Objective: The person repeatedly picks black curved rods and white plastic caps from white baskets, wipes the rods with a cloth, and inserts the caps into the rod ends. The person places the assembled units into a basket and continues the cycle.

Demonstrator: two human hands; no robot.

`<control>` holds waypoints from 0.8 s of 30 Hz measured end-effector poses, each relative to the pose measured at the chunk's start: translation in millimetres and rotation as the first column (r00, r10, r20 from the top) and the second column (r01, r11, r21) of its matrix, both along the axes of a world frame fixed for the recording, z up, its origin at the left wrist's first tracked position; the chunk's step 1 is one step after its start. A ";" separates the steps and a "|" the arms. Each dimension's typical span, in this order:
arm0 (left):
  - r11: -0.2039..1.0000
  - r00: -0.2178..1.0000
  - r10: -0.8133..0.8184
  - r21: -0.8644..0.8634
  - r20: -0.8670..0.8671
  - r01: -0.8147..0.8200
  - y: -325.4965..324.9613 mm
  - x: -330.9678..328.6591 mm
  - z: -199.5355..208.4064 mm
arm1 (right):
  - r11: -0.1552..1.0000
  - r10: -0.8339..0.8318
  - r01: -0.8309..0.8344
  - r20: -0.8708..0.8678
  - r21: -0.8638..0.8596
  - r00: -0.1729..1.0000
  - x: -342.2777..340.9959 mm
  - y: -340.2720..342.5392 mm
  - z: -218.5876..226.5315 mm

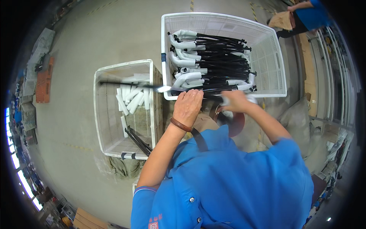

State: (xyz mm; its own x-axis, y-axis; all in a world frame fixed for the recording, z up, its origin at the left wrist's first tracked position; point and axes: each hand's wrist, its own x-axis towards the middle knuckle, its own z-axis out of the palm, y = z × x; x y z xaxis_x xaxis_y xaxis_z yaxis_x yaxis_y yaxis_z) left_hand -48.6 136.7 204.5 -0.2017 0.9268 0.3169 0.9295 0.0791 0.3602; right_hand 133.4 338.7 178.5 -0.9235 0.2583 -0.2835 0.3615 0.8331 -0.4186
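Observation:
My left hand is closed around a long black rod at the near rim of the large white crate. The rod sticks out leftward over the smaller crate, with a bright white glint along it. To its right, my right hand is smeared by motion beside something white, and its fingers cannot be made out. In the large crate lies a pile of black rods whose curved ends are wrapped in white, mostly at the left. A brown bangle circles my left wrist.
At the left stands a smaller white crate holding loose white sleeves and a few black rods. Another person in blue carries a brown item at the upper right. An orange crate sits far left.

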 end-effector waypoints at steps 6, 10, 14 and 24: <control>0.897 0.836 0.420 -0.299 0.352 -0.325 -45.5 -43.9 -64.2 | 0.927 -0.229 0.142 0.221 0.348 0.948 130.1 148.3 8.4; 0.660 0.552 0.740 -0.572 0.383 -0.487 -143.6 -43.2 -117.5 | 0.937 -0.215 0.079 0.384 0.340 0.898 129.2 194.3 -44.7; 0.465 0.270 0.885 -0.700 0.378 -0.542 -227.9 -9.3 -155.8 | 0.895 -0.090 -0.049 0.287 0.444 0.954 56.0 194.4 -141.7; 0.108 -0.636 0.624 -0.857 0.454 -0.505 -379.6 142.5 -221.7 | 0.930 0.368 -0.368 0.001 -0.014 0.930 -147.3 -46.1 -205.4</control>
